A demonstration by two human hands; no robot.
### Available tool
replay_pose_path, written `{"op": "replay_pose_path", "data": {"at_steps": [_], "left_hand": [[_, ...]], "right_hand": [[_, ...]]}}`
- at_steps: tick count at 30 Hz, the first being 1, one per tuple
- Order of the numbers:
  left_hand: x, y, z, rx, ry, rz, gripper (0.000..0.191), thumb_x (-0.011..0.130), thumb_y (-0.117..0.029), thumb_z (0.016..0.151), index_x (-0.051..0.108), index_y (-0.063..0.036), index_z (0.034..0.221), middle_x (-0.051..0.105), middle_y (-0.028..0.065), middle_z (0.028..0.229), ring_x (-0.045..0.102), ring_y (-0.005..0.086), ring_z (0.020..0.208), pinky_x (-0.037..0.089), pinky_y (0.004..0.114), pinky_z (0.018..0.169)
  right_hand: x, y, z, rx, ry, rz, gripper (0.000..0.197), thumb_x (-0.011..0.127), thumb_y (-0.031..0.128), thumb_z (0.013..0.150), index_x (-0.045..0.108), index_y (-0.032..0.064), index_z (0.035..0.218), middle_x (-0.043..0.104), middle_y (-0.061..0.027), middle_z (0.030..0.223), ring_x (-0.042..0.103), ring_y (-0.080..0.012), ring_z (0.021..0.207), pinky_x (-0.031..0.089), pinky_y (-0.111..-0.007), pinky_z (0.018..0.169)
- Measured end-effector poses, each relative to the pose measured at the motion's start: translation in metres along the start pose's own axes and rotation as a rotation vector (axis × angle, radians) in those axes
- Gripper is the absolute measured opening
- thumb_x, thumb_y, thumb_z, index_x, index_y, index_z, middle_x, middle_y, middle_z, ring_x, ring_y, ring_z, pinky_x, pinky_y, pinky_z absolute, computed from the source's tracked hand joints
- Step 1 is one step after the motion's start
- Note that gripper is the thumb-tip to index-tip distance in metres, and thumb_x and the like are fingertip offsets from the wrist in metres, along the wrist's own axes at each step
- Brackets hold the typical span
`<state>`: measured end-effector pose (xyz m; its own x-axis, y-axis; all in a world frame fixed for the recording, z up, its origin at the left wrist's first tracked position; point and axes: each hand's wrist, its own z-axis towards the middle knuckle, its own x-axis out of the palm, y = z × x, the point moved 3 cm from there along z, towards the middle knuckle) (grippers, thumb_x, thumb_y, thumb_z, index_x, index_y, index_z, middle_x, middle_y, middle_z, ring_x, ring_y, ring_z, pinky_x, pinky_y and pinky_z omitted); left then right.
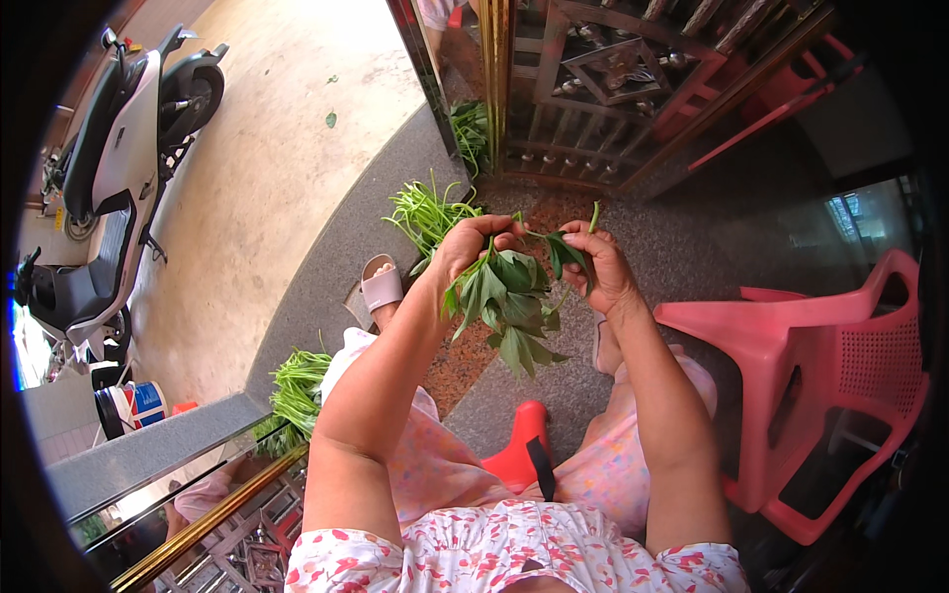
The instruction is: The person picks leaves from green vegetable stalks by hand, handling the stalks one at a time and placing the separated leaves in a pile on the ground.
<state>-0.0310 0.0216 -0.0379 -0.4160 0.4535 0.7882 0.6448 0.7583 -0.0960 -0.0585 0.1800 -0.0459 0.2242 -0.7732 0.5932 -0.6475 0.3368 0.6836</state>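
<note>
My left hand grips a bunch of leafy green stems, and its broad lobed leaves hang down below the fingers. Opposite it, my right hand pinches a single stem with a dark leaf between thumb and fingers. A cut stem end sticks up above that hand. The two hands are a short way apart, with a thin stalk spanning the gap. Just beyond my left hand, a heap of green stems lies on the grey stone threshold. Another pile of stems rests left of my knee.
A red plastic seat shows between my legs. At right is a pink plastic chair. Ornate metal door panels stand ahead. Outside at left are a parked scooter, a bucket and a fallen leaf on concrete.
</note>
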Motion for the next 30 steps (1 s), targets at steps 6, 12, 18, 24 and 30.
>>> {"op": "replay_pose_path", "data": {"at_steps": [6, 12, 18, 24, 30], "left_hand": [[0.004, -0.001, -0.007, -0.009, -0.001, -0.022, 0.021, 0.038, -0.016, 0.084, 0.051, -0.0014, 0.075, 0.043, -0.0006, 0.045, 0.041, 0.0106, 0.035, 0.037, 0.021, 0.035], [0.004, -0.006, -0.01, 0.025, 0.03, -0.02, 0.021, 0.038, -0.016, 0.084, 0.05, -0.0002, 0.08, 0.043, -0.0008, 0.045, 0.042, 0.0104, 0.035, 0.039, 0.021, 0.036], [-0.015, -0.014, -0.001, 0.09, -0.021, -0.033, 0.017, 0.041, -0.013, 0.083, 0.049, 0.0018, 0.082, 0.044, -0.002, 0.048, 0.043, 0.0089, 0.037, 0.042, 0.021, 0.038], [-0.009, -0.012, -0.004, 0.126, -0.079, 0.009, 0.015, 0.038, -0.01, 0.081, 0.046, 0.0022, 0.079, 0.043, 0.002, 0.051, 0.028, 0.0053, 0.033, 0.025, 0.015, 0.031], [-0.01, -0.013, 0.0, 0.169, -0.087, 0.045, 0.016, 0.039, -0.012, 0.083, 0.046, 0.0024, 0.08, 0.043, 0.0027, 0.051, 0.029, 0.0055, 0.035, 0.024, 0.015, 0.031]], "right_hand": [[0.006, 0.001, -0.001, -0.015, -0.116, -0.029, 0.008, 0.05, 0.01, 0.077, 0.053, 0.0055, 0.082, 0.053, 0.001, 0.064, 0.045, -0.0047, 0.048, 0.032, -0.017, 0.036], [0.005, -0.001, 0.001, -0.001, -0.136, -0.087, 0.007, 0.053, 0.014, 0.077, 0.054, 0.0073, 0.078, 0.051, 0.0028, 0.063, 0.04, -0.0007, 0.049, 0.027, -0.014, 0.035], [0.004, -0.002, -0.001, 0.007, -0.092, -0.126, 0.01, 0.055, 0.015, 0.078, 0.054, 0.0054, 0.079, 0.046, 0.0039, 0.059, 0.035, 0.0, 0.044, 0.024, -0.013, 0.035], [0.018, 0.01, -0.011, -0.106, -0.036, -0.257, 0.015, 0.06, 0.015, 0.074, 0.053, 0.0046, 0.083, 0.042, 0.006, 0.06, 0.031, 0.0005, 0.045, 0.024, -0.013, 0.038], [0.034, 0.013, -0.017, -0.321, 0.161, -0.461, 0.027, 0.067, 0.009, 0.066, 0.054, 0.0049, 0.089, 0.037, 0.0088, 0.06, 0.031, 0.0003, 0.052, 0.026, -0.013, 0.046]]}}
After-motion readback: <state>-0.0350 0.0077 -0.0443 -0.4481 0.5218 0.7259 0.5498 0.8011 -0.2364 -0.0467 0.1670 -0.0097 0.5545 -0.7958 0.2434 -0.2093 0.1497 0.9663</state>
